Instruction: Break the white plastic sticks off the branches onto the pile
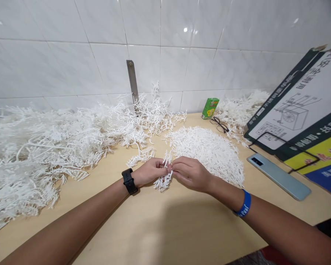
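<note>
My left hand (151,171), a black watch at its wrist, is closed around a branched white plastic sprue (162,183). Thin prongs of the sprue stick out above and below the fingers. Against its right side my right hand (191,173) pinches with thumb and forefinger; the exact spot between those fingertips is mostly hidden. Just behind the right hand lies a broad pile of small, short white plastic pieces (206,151). A loose clump of sprues (141,156) rests on the table behind my left hand.
A large tangled heap of white sprues (57,140) covers the table's left side, with a metal bar (132,81) upright behind it. At the right are a green box (210,108), eyeglasses (220,124), another sprue heap (239,110), a phone (278,176) and a printed carton (295,106).
</note>
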Available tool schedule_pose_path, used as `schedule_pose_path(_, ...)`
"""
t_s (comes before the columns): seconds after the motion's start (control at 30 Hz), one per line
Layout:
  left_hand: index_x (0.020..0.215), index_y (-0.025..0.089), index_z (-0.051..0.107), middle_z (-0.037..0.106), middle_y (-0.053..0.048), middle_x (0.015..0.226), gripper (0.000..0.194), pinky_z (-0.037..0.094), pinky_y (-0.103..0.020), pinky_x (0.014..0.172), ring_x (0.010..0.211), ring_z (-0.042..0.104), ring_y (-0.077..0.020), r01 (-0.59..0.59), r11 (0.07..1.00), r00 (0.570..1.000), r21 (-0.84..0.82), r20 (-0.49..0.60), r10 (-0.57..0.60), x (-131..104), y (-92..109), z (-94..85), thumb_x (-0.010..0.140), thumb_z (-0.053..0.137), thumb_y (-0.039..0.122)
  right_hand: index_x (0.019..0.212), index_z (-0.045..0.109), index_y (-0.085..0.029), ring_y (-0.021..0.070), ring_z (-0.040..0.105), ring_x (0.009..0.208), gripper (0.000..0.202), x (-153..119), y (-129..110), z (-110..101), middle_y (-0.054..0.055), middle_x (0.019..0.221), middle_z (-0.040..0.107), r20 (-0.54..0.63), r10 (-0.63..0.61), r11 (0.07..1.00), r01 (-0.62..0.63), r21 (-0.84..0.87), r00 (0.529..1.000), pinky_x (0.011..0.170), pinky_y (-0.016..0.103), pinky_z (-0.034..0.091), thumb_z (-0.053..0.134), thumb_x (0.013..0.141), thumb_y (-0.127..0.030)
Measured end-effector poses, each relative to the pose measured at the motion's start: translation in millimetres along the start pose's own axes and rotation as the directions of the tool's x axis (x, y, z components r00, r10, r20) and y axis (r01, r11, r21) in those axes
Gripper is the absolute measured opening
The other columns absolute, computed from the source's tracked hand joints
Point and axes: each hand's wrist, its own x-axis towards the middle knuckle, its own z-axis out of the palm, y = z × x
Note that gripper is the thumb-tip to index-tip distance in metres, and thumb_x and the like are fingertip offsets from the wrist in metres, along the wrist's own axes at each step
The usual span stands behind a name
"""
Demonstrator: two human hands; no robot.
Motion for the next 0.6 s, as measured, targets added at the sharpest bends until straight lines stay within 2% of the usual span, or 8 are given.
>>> schedule_pose_path(0.2, 0.067, 0.013, 0.056, 0.044, 0.005, 0.057, 0.035, 0.029, -0.021, 0.053, 0.053, 0.036, -0.0065, -0.007, 1.0, 1.0, -0.013, 0.002, 0.007, 0.8, -0.5, -0.5, 0.064, 0.075, 0.042, 0.098, 0.058, -0.018, 0.0172, 0.06, 0.081, 0.011, 0.7, -1.5, -0.5, 0.008, 0.088, 0.066, 0.018, 0.053, 0.998, -0.053, 0.023, 0.998, 0.071, 0.031, 0.051, 0.054, 0.088, -0.016)
schedule_pose_path(0.37, 0.07, 0.013, 0.059, 0.049, 0.004, 0.059, 0.032, 0.033, -0.02, 0.054, 0.055, 0.041, -0.0072, -0.017, 0.999, 1.0, 0.029, -0.011, 0.017, 1.0, -0.4, 0.2, 0.067, 0.072, 0.041, 0.09, 0.057, -0.019, 0.0141, 0.056, 0.074, 0.004, 0.0, -2.0, 2.2, 0.004, 0.081, 0.062, 0.029, 0.202, 0.972, -0.204, 0.118, 0.979, 0.069, 0.028, 0.048, 0.055, 0.086, -0.017)
schedule_pose_path(0.6, 0.073, 0.014, 0.057, 0.049, 0.003, 0.063, 0.03, 0.035, -0.021, 0.057, 0.057, 0.042, -0.0081, -0.044, 0.998, 0.999, 0.05, -0.001, 0.045, 2.2, -2.1, -2.8, 0.069, 0.07, 0.041, 0.082, 0.054, -0.019, 0.0121, 0.053, 0.068, 0.004, 1.2, -3.4, 3.3, 0.001, 0.076, 0.058, 0.024, 0.327, 0.925, -0.325, 0.197, 0.945, 0.065, 0.025, 0.045, 0.055, 0.081, -0.015)
